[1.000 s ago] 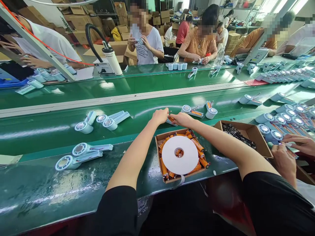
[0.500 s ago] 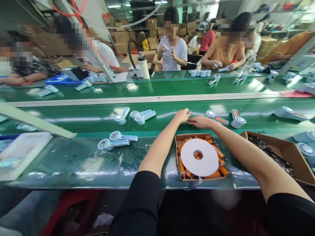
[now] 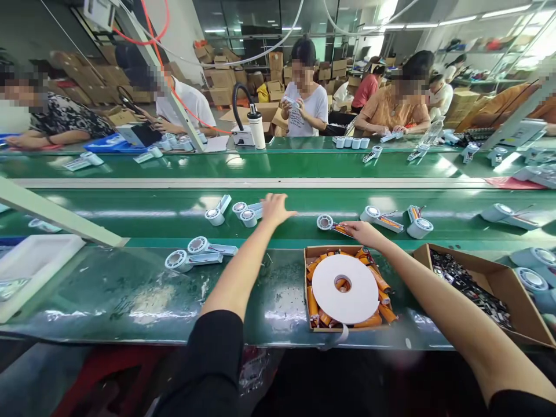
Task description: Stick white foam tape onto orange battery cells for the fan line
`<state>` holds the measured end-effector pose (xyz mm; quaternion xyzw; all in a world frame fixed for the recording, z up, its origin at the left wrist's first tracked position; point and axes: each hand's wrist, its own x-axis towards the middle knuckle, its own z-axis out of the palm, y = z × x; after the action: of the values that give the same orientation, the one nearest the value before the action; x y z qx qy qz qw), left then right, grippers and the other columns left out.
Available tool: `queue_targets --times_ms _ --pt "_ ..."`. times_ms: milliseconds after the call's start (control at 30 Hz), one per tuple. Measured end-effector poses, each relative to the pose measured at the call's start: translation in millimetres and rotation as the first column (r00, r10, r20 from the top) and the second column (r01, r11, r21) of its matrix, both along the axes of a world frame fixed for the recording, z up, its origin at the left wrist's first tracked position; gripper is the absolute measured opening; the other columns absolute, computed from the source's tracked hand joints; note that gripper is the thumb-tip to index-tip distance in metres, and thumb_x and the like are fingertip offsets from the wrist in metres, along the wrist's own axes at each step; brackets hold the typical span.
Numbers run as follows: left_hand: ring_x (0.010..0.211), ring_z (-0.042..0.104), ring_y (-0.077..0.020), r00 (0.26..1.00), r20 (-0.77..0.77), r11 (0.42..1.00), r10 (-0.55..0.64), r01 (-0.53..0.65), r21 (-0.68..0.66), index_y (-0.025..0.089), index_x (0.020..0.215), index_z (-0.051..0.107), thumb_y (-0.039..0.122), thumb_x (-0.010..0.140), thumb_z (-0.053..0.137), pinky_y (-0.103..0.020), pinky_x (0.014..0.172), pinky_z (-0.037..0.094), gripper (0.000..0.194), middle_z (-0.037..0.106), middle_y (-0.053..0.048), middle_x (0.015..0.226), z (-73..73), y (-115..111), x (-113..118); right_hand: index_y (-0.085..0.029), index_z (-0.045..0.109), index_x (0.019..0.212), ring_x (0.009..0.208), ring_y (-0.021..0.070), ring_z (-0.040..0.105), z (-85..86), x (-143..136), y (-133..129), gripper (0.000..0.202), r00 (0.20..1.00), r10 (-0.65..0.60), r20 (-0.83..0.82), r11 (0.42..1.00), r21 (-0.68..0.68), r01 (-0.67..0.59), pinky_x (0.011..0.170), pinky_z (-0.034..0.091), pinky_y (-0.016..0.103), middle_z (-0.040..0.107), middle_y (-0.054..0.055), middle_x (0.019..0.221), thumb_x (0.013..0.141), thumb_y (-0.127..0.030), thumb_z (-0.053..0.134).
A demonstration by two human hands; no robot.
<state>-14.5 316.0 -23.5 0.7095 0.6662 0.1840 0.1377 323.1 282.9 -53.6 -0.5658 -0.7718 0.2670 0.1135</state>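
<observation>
My left hand is over the green belt with its fingers spread and holds nothing. Beside it, partly behind the fingers, lie two light-blue devices with round heads. My right hand pinches the handle end of another light-blue device, whose open handle shows an orange cell. Just right of that hand, two more open devices rest on the belt. Nearer to me stands a cardboard box of orange cells, with a white paper-like disc on top.
A carton of small dark parts stands at the right. Two devices lie on the near ledge, left of centre. A white tray and a slanted metal post are at the left. Several people sit across the belt.
My left hand has moved left, away from my right hand, and its fingers have opened. The device by my right hand now shows on the belt. The camera view has shifted slightly.
</observation>
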Motion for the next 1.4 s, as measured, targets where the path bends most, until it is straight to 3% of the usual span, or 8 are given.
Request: queue_targets --times_ms 67,133,300,500,700,967,1200,1400 --pt "0.156 0.022 -0.0534 0.970 -0.237 0.996 0.060 -0.075 -0.053 0.024 0.155 0.048 0.060 0.076 0.084 -0.077 0.121 0.015 0.094 0.045 -0.022 0.164 7.1 5.3 -49.6 -0.023 0.071 0.141 0.127 0.0296 0.069 0.3 6.7 -5.5 0.044 0.998 0.029 0.051 0.999 0.036 -0.030 0.114 0.051 0.042 0.074 0.008 0.138 0.107 -0.035 0.044" --pt "0.150 0.036 -0.0523 0.886 -0.464 0.981 0.022 -0.108 -0.160 0.027 0.159 0.043 0.061 0.084 0.074 -0.080 0.117 0.019 0.087 0.053 -0.021 0.158 15.9 13.1 -78.9 -0.027 0.066 0.146 0.132 0.0286 0.067 0.7 10.2 -7.6 0.046 0.992 0.072 0.108 0.996 0.039 -0.077 0.114 0.050 0.038 0.070 0.006 0.144 0.106 -0.043 0.048" --pt "0.135 0.057 -0.0420 0.814 -0.557 0.967 -0.164 0.020 -0.254 0.025 0.146 0.057 0.041 0.089 0.071 -0.065 0.118 0.032 0.061 0.066 -0.020 0.141 28.1 -4.5 -59.8 -0.028 0.055 0.155 0.122 0.0310 0.072 2.8 7.0 -6.6 0.053 0.937 0.112 0.331 0.990 0.042 -0.133 0.105 0.055 0.040 0.074 0.012 0.135 0.104 -0.039 0.056" --pt "0.134 0.055 -0.0405 0.775 -0.548 0.948 -0.315 0.239 -0.208 0.024 0.152 0.052 0.050 0.088 0.075 -0.052 0.124 0.027 0.072 0.065 -0.020 0.138 15.2 -142.4 -21.8 -0.014 0.050 0.152 0.114 0.0335 0.075 10.0 2.1 -9.1 0.048 0.838 0.201 0.508 0.973 -0.006 -0.230 0.094 0.056 0.041 0.076 0.023 0.124 0.109 -0.034 0.040" --pt "0.122 0.057 -0.0443 0.729 -0.642 0.971 -0.237 0.169 -0.167 0.023 0.146 0.059 0.044 0.085 0.079 -0.054 0.114 0.038 0.068 0.065 -0.021 0.123 13.1 -250.6 -88.7 -0.008 0.045 0.152 0.109 0.0354 0.076 17.8 -1.5 -10.5 0.050 0.776 0.225 0.589 0.970 -0.057 -0.237 0.091 0.055 0.042 0.077 0.026 0.114 0.110 -0.033 0.036" --pt "0.139 0.044 -0.0448 0.735 -0.674 0.994 -0.068 -0.011 -0.111 0.013 0.148 0.054 0.068 0.084 0.070 -0.051 0.120 0.034 0.086 0.052 -0.025 0.150 1.2 -242.5 -181.3 -0.008 0.043 0.155 0.106 0.0354 0.076 13.6 0.4 -5.1 0.053 0.750 0.211 0.627 0.974 -0.073 -0.213 0.089 0.054 0.043 0.076 0.026 0.117 0.111 -0.036 0.036" --pt "0.133 0.052 -0.0395 0.764 -0.627 0.981 -0.151 0.039 -0.189 0.016 0.133 0.062 0.065 0.088 0.064 -0.046 0.115 0.040 0.068 0.059 -0.022 0.141 -5.1 -241.3 -179.9 -0.011 0.042 0.159 0.111 0.0373 0.074 9.3 5.1 -0.4 0.057 0.747 0.181 0.640 0.981 -0.061 -0.185 0.091 0.054 0.045 0.074 0.028 0.123 0.110 -0.040 0.035" --pt "0.159 0.021 -0.0435 0.772 -0.596 0.974 -0.220 0.144 -0.173 0.015 0.132 0.064 0.064 0.083 0.069 -0.052 0.129 0.018 0.069 0.038 -0.024 0.165 -3.6 -224.8 -172.1 -0.013 0.047 0.157 0.116 0.0352 0.073 9.3 8.9 7.8 0.057 0.749 0.170 0.640 0.983 -0.058 -0.174 0.097 0.053 0.044 0.072 0.026 0.129 0.107 -0.039 0.045"
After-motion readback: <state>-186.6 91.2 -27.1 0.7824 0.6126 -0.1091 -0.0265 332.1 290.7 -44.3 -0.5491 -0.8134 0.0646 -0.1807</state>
